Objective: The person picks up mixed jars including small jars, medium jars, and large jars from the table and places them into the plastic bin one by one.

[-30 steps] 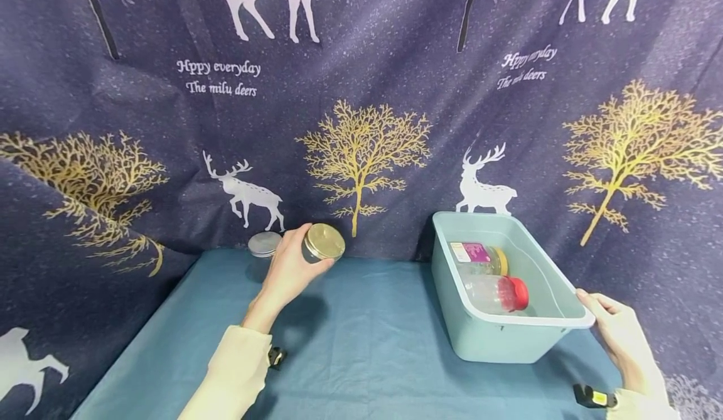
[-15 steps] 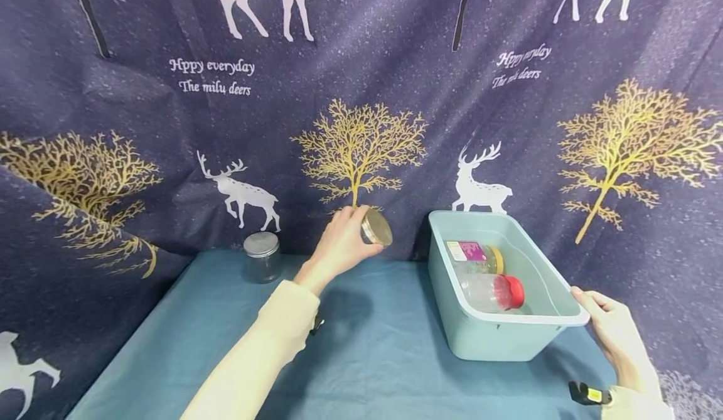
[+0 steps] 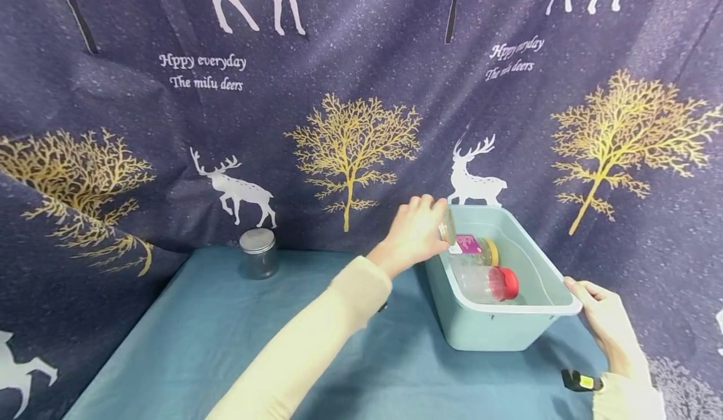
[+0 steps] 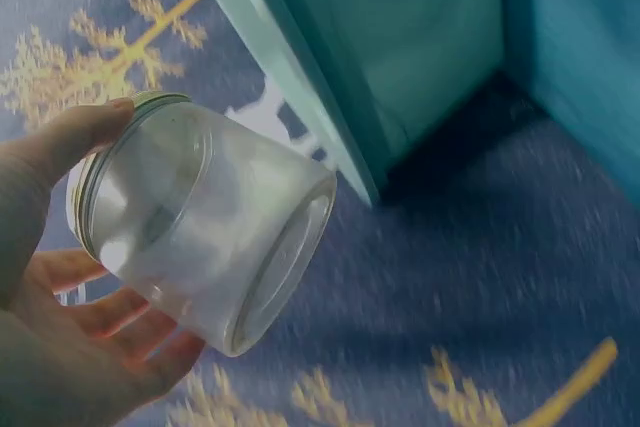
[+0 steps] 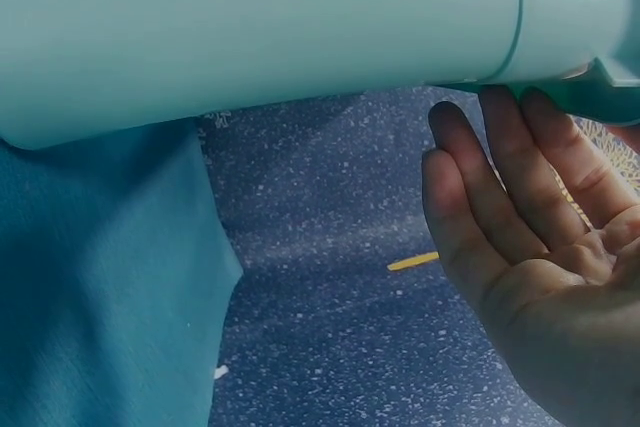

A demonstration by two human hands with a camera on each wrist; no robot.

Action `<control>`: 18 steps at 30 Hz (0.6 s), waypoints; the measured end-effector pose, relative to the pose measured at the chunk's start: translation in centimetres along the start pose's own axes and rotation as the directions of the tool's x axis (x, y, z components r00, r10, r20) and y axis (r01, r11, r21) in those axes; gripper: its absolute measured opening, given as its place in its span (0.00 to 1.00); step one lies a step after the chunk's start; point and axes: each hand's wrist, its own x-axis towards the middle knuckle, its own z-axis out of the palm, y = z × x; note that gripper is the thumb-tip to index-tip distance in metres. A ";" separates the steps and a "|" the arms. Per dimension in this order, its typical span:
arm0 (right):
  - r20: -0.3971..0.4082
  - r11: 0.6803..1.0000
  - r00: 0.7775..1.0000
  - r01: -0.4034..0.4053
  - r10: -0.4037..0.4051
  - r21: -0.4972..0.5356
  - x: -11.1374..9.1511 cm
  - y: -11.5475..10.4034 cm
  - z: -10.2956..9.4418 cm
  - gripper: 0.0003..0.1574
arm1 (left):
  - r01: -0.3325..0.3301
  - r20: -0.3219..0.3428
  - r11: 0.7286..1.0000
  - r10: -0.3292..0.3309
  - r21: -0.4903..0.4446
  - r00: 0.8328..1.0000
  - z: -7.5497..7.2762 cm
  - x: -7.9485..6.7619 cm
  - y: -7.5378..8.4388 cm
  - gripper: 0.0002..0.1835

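Observation:
My left hand [image 3: 415, 226] grips a clear empty jar [image 4: 205, 217] by its gold metal lid, thumb on one side and fingers on the other. In the left wrist view the jar is tilted, its base pointing away from the palm. It hangs over the far left rim of a light blue plastic bin [image 3: 491, 332]. Inside the bin lie a jar with a purple label and yellow lid [image 3: 474, 250] and a clear jar with a red lid [image 3: 488, 284]. My right hand [image 3: 601, 316] holds the bin's near right corner, thumb at the rim, fingers below it.
A clear jar with a silver lid [image 3: 260, 255] stands upright at the back left of the blue-covered table [image 3: 226, 319]. A dark curtain [image 3: 361, 62] with deer and golden trees hangs right behind the table and bin.
My left hand has carried the gold-lidded jar rightward from beside the silver-lidded jar to the bin's left rim. My right hand keeps its hold on the bin.

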 end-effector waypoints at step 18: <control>-0.008 1.000 1.000 -0.015 0.015 -0.009 0.2 -0.1 0.3 0.18 | -0.116 -0.061 0.969 0.133 0.220 0.989 3.2 1.7 5.7 0.26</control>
